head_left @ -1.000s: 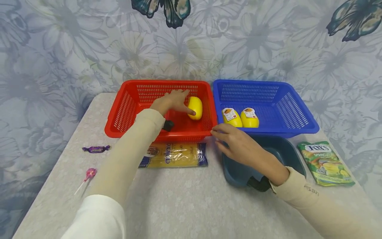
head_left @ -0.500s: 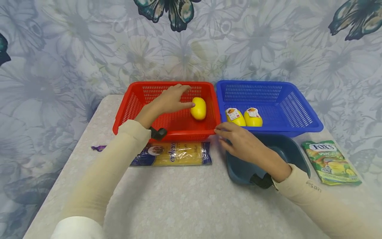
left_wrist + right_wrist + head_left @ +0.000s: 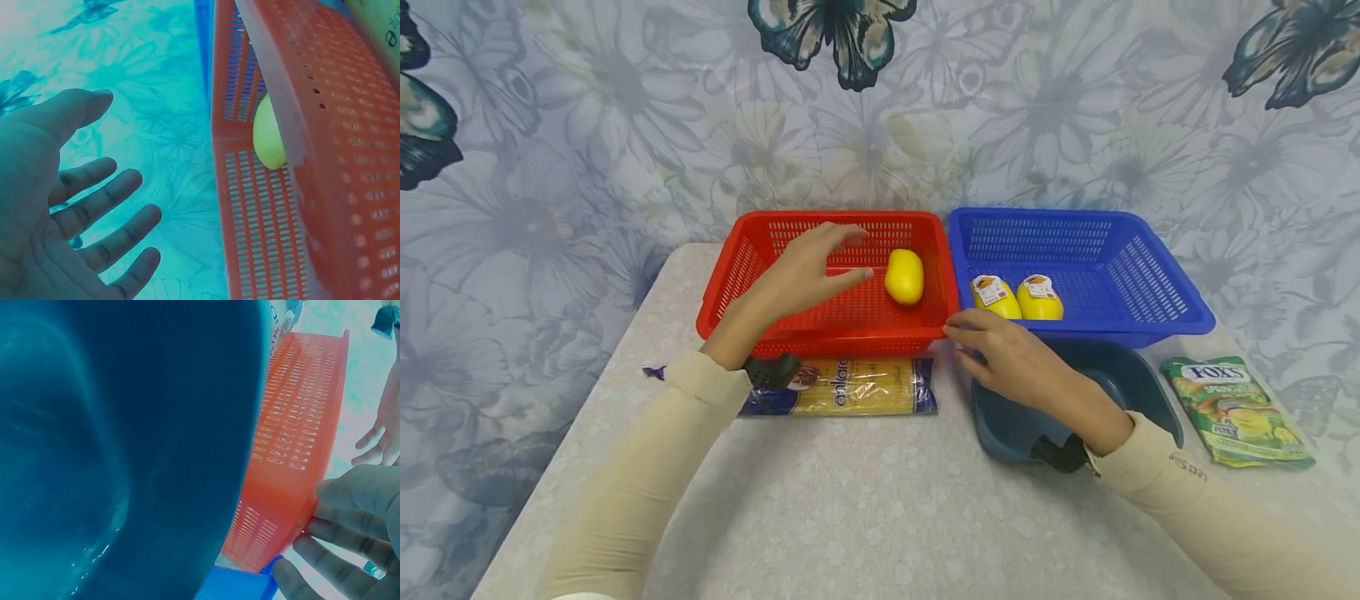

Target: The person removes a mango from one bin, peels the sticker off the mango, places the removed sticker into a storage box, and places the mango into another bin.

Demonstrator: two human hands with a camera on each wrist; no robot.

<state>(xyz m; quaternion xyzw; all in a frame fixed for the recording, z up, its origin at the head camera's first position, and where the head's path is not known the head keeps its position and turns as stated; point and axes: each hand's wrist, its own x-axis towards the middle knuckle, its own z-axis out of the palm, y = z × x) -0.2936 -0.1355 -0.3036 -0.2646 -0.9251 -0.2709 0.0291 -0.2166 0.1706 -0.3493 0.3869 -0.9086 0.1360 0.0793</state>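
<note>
A tabletop (image 3: 850, 517) stands before floral wallpaper with butterflies. At its far side sit 2 plastic baskets side by side: a red basket (image 3: 745, 258) on the left and a blue basket (image 3: 1157, 292) on the right, their walls touching or nearly so. In front of the red basket lies a pasta packet (image 3: 850, 388) with blue ends; its printed name is not clearly readable. In front of the blue basket sits a dark blue tub (image 3: 1127, 383), and right of it a green candy bag (image 3: 1240, 410) printed "FOX'S". A purple sweet wrapper (image 3: 653, 372) shows beside the left sleeve.

A yellow egg-shaped object (image 3: 905, 277) lies inside the red basket, toward its right wall. The left hand (image 3: 808, 271) hovers over the basket just left of it, fingers spread and straight, holding nothing and apart from the object. The right hand (image 3: 1007, 354) rests with relaxed fingers over the tub, fingertips (image 3: 350, 494) touching the red basket's near right corner. 2 yellow labelled objects (image 3: 1017, 297) lie in the blue basket.
</note>
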